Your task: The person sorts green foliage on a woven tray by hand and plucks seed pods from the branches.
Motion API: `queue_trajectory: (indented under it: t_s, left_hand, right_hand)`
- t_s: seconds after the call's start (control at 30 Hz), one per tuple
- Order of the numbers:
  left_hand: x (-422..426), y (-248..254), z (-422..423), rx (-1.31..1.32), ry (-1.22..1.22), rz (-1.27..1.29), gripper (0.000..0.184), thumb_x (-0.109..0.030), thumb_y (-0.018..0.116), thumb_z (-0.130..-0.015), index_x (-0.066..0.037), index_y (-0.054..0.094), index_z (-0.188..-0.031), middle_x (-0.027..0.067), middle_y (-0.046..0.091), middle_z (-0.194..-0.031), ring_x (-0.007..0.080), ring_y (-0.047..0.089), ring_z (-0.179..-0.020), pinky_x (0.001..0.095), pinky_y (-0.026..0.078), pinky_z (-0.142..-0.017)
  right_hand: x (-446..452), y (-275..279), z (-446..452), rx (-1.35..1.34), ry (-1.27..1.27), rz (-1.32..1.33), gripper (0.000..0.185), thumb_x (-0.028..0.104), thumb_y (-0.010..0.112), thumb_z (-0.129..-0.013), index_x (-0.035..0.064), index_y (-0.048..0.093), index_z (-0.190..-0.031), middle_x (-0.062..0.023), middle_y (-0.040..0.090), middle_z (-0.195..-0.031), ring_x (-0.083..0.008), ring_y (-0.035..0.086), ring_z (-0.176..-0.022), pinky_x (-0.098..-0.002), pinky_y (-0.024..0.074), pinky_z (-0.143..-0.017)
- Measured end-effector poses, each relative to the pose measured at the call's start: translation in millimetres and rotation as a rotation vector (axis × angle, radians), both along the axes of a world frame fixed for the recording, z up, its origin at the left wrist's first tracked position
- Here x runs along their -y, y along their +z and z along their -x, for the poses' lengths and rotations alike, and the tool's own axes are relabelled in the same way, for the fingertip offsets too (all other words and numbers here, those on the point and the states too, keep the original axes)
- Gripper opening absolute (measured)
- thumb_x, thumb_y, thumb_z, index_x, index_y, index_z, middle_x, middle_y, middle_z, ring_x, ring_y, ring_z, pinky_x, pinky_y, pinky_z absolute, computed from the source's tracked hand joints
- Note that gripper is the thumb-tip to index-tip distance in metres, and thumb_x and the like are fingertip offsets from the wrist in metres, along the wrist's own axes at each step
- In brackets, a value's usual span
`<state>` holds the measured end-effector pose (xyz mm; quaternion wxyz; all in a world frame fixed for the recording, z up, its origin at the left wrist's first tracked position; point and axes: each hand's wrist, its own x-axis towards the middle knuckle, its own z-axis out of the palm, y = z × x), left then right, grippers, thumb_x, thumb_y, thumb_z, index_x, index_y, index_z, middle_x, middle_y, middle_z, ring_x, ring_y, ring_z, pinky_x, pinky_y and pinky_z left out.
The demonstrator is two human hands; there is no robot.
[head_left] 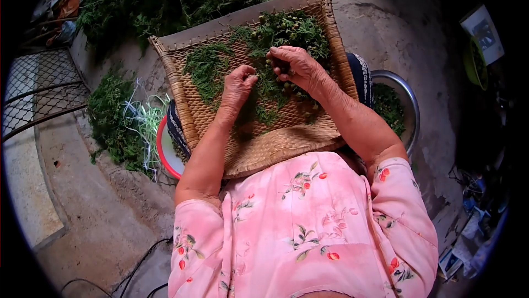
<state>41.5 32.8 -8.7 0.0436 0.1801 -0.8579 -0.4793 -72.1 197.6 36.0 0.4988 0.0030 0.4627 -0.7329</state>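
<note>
Green sprigs (295,29) lie just beyond the right hand (298,68).

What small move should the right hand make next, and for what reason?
Perhaps the right hand should draw a sprig from the green heap on the woven tray: it is right beside that heap, where small pale round pieces show among the greenery.

Woven tan wicker tray (292,142) sits kinda skewed, flat grey-brown strip (237,20) facing between 11 and 12, curved woven lip down at 6. Messy green sprigs all over it tbh: the thickest, darkest heap (295,36) is around 1, dotted with small pale roundish bits, a flatter feathery bunch (206,72) sits at 10, and loose scraps (268,115) trail toward 6.
</note>
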Motion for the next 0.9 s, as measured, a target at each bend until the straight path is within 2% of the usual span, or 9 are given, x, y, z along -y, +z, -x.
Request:
queue_trajectory:
  t_s: [0.1,0.23,0.33,0.47,0.57,0.67,0.73,0.83,0.9]
  left_hand:
    - [-15.5,-1.3,0.8,0.028,-0.097,0.373,0.020,-0.006,0.063,-0.075,-0.003,0.057,-0.094,0.0151,0.060,-0.089,0.0285,0.060,-0.079,0.0350,0.048,-0.071]
    - [-13.3,-11.2,1.8,-0.054,-0.056,0.435,0.019,-0.007,0.064,-0.074,-0.003,0.057,-0.092,0.0112,0.060,-0.079,0.0236,0.060,-0.073,0.0334,0.048,-0.067]
    - [-3.7,0.5,2.3,0.126,0.079,-0.199,0.013,-0.011,0.066,-0.078,-0.007,0.060,-0.088,-0.0017,0.055,-0.066,0.0087,0.052,-0.059,0.0245,0.042,-0.049]
    - [18.9,37.5,0.4,0.046,0.347,-0.970,0.008,-0.013,0.060,-0.080,-0.008,0.058,-0.087,0.0031,0.059,-0.076,0.0109,0.053,-0.058,0.0221,0.043,-0.047]
    - [42.0,39.2,-5.3,-0.049,0.329,-1.247,0.006,-0.013,0.056,-0.081,-0.009,0.056,-0.085,0.0078,0.061,-0.082,0.0145,0.055,-0.064,0.0237,0.044,-0.048]
    - [48.6,43.9,-10.2,-0.097,0.325,-1.294,0.006,-0.012,0.055,-0.081,-0.009,0.056,-0.085,0.0079,0.061,-0.082,0.0146,0.056,-0.063,0.0236,0.044,-0.048]
    - [52.5,44.6,-10.1,-0.115,0.365,-1.297,0.006,-0.015,0.058,-0.082,-0.009,0.056,-0.084,0.0048,0.060,-0.077,0.0131,0.054,-0.059,0.0238,0.044,-0.047]
    - [57.7,38.6,-13.2,0.091,0.297,-0.621,0.015,-0.021,0.064,-0.082,-0.008,0.060,-0.079,-0.0021,0.055,-0.063,0.0093,0.049,-0.050,0.0233,0.040,-0.045]
    - [49.3,25.0,-9.3,0.117,0.215,-0.114,0.018,-0.019,0.066,-0.078,-0.003,0.062,-0.082,0.0043,0.061,-0.066,0.0142,0.055,-0.057,0.0278,0.044,-0.053]
  right_hand:
    - [-1.2,-2.2,0.2,0.004,-0.006,0.005,0.022,0.027,0.059,-0.088,0.0048,0.059,-0.088,0.0006,0.053,-0.069,-0.0077,0.052,-0.058,-0.0209,0.0363,-0.043]
    - [-1.4,-3.8,0.4,0.014,-0.007,0.001,0.022,0.027,0.059,-0.088,0.0048,0.059,-0.088,0.0005,0.052,-0.069,-0.0078,0.052,-0.058,-0.0208,0.0365,-0.043]
    - [-2.1,-5.6,1.8,0.023,-0.011,0.034,0.024,0.025,0.061,-0.086,0.0016,0.059,-0.089,-0.0027,0.053,-0.067,-0.0100,0.053,-0.055,-0.0223,0.0422,-0.044]
    - [-1.8,-5.9,0.4,0.030,0.000,0.017,0.024,0.026,0.062,-0.086,0.0021,0.059,-0.089,-0.0026,0.054,-0.068,-0.0099,0.053,-0.057,-0.0224,0.0424,-0.044]
    - [-0.9,-2.6,-1.0,0.016,0.009,0.002,0.023,0.027,0.060,-0.087,0.0036,0.059,-0.089,-0.0011,0.053,-0.069,-0.0089,0.052,-0.057,-0.0218,0.0398,-0.044]
    - [-0.3,-2.1,-0.7,0.009,0.010,-0.005,0.023,0.027,0.059,-0.088,0.0048,0.058,-0.089,0.0003,0.052,-0.070,-0.0079,0.051,-0.058,-0.0213,0.0373,-0.043]
    - [-0.8,-3.6,-1.0,0.013,0.011,-0.002,0.023,0.027,0.059,-0.089,0.0047,0.058,-0.089,0.0002,0.052,-0.070,-0.0078,0.051,-0.058,-0.0214,0.0375,-0.044]
    - [-0.5,-5.2,-1.2,0.014,0.013,0.003,0.022,0.027,0.059,-0.089,0.0045,0.058,-0.090,0.0002,0.052,-0.070,-0.0076,0.051,-0.059,-0.0212,0.0379,-0.044]
    - [-0.3,-4.5,-1.0,0.014,0.020,-0.002,0.023,0.027,0.059,-0.089,0.0043,0.058,-0.090,0.0002,0.052,-0.070,-0.0074,0.051,-0.059,-0.0208,0.0377,-0.043]
